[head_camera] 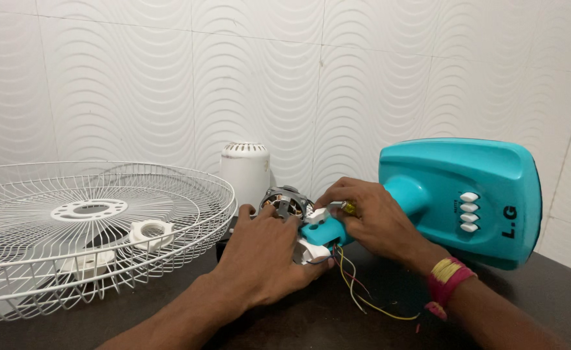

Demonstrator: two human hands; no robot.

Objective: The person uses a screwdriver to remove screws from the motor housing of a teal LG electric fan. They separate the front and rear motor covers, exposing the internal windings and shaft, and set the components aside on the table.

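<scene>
Nearest the camera, loose coloured wires (356, 291) trailed across the dark table (337, 324). Just above them, the left hand (262, 256) was closed around the white end of the fan neck (321, 230), steadying it. The right hand (376, 220) pinched a small yellow-handled tool (349, 207) at the neck's top. The bare motor (286, 201) sat just behind the left fingers. The teal base (467, 201), with 4 white buttons, lay tipped on the right. A white wire guard (91, 227) lay on the left, and a white motor cover (245, 168) stood by the wall.
</scene>
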